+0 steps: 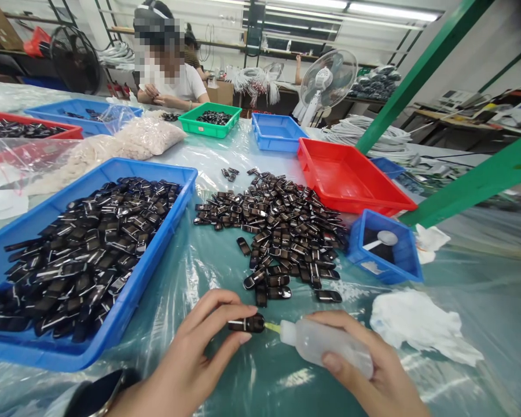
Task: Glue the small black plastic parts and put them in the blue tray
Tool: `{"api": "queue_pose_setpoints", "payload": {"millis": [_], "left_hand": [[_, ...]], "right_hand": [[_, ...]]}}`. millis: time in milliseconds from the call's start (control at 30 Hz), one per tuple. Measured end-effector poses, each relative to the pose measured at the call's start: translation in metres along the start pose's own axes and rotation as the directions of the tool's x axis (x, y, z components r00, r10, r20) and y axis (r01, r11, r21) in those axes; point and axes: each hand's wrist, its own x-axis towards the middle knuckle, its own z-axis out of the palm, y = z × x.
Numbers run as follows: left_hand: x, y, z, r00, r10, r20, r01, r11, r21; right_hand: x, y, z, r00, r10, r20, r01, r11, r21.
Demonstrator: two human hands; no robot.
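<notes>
Between the thumb and fingers of my left hand [204, 341] is a small black glossy plastic piece [245, 324], lying lengthwise. My right hand [369, 365] is wrapped round a translucent squeeze bottle [325, 344], tipped on its side. Its thin yellowish nozzle [272, 328] points left and its tip meets, or nearly meets, the right end of the black piece. Just beyond both hands spreads a heap of similar black pieces [282, 226] on the plastic-covered table. A dark watch sits on my left wrist.
At left stands a blue tray [184, 191] full of black pieces. A red tray [356, 179] and a small blue bin [384, 269] with a white scoop [387, 238] are at right, near a crumpled white cloth [421, 321]. Green posts [473, 179] rise at right. Across the table sits a person [173, 81].
</notes>
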Motion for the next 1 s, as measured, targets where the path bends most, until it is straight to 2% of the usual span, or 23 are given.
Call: {"api": "queue_pose_setpoints", "payload": {"millis": [67, 133, 233, 367, 533, 667, 767, 900, 1000], "left_hand": [[0.003, 0.000, -0.001, 0.994, -0.087, -0.065, 0.087, 0.996, 0.006], [0.006, 0.000, -0.002, 0.976, -0.165, -0.141, 0.168, 0.986, 0.009], [0.008, 0.000, -0.002, 0.971, -0.181, -0.155, 0.186, 0.982, 0.022], [0.007, 0.001, -0.001, 0.985, -0.150, -0.080, 0.151, 0.988, 0.008], [0.010, 0.003, -0.002, 0.974, -0.212, -0.080, 0.208, 0.977, -0.046], [0.013, 0.002, -0.003, 0.975, -0.212, -0.067, 0.207, 0.976, -0.065], [0.012, 0.002, -0.002, 0.978, -0.203, -0.052, 0.199, 0.977, -0.074], [0.010, 0.002, -0.002, 0.981, -0.193, -0.034, 0.190, 0.979, -0.076], [0.012, 0.003, -0.002, 0.982, -0.188, -0.022, 0.186, 0.979, -0.078]], "right_hand": [[0.003, 0.007, -0.005, 0.997, 0.070, 0.020, -0.071, 0.997, 0.028], [0.007, 0.014, -0.008, 0.983, 0.183, -0.025, -0.180, 0.980, 0.090], [0.013, 0.018, -0.005, 0.957, 0.265, -0.117, -0.241, 0.952, 0.188], [0.020, 0.018, 0.006, 0.977, 0.172, -0.126, -0.138, 0.961, 0.241], [0.018, 0.027, 0.017, 0.976, 0.093, -0.197, -0.049, 0.975, 0.219], [0.012, 0.032, 0.022, 0.975, 0.057, -0.213, -0.015, 0.980, 0.197], [0.009, 0.033, 0.022, 0.981, 0.025, -0.192, -0.005, 0.995, 0.104], [0.011, 0.033, 0.021, 0.978, -0.111, -0.178, 0.103, 0.993, -0.053], [0.012, 0.031, 0.022, 0.980, -0.116, -0.159, 0.101, 0.990, -0.098]]}}
